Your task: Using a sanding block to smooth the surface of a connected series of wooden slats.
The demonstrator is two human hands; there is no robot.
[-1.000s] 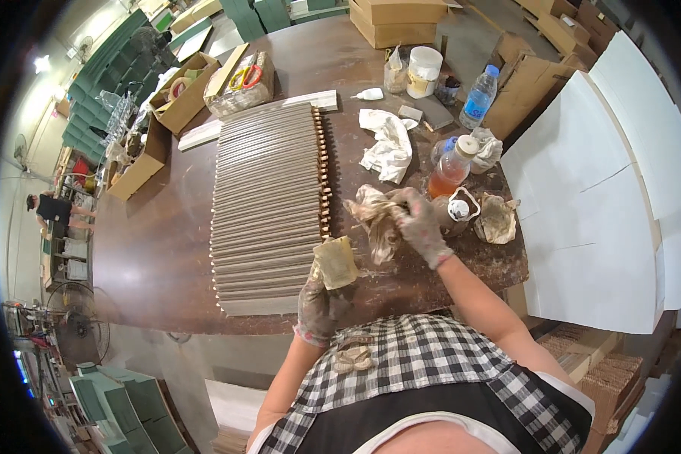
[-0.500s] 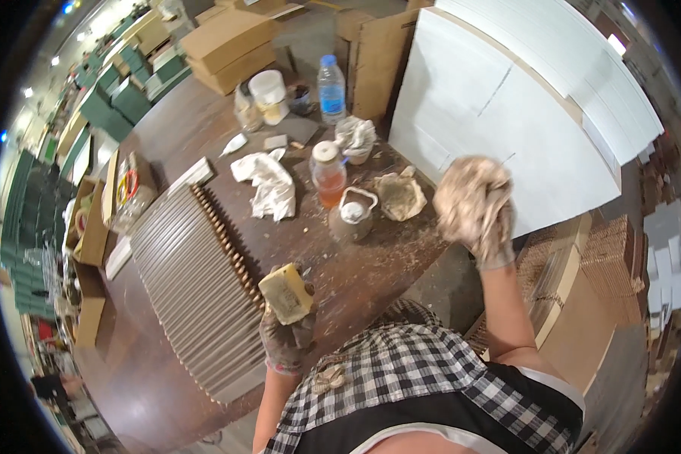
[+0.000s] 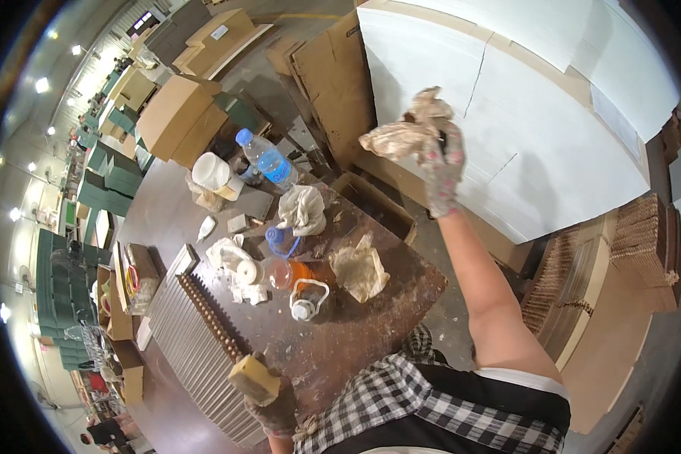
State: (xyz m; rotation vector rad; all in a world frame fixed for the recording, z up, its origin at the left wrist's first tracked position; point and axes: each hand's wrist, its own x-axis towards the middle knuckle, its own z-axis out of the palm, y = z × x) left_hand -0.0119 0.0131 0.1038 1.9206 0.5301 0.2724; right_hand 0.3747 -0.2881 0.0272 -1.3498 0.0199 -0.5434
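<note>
In the head view, the orange-liquid bottle (image 3: 299, 272) stood on the brown bench (image 3: 390, 309); nearer the person than the bottle, the gloved left hand (image 3: 275, 410) was holding a yellow sponge block (image 3: 255, 380); the sponge block overlapped one end of the row of grey slats (image 3: 197, 356) in the view, though whether the two touched could not be told; the slats lay to the left of the bottle and nearer the person, brown tips lining the side toward it. To the right of the bottle and farther out, the gloved right hand (image 3: 443, 168) gripped a crumpled, brown-stained cloth (image 3: 395, 140); the arm reached beyond the bench, with large white panels (image 3: 454, 64) behind the hand. A white rag (image 3: 223, 253) lay just left of the bottle; a container with a white looped cap (image 3: 303, 310) was just beside it on the near side; a crumpled cream sheet (image 3: 359, 271) lay to its right; a blue-capped water bottle (image 3: 275, 166) and a white tub (image 3: 211, 172) stood on its far side.
</note>
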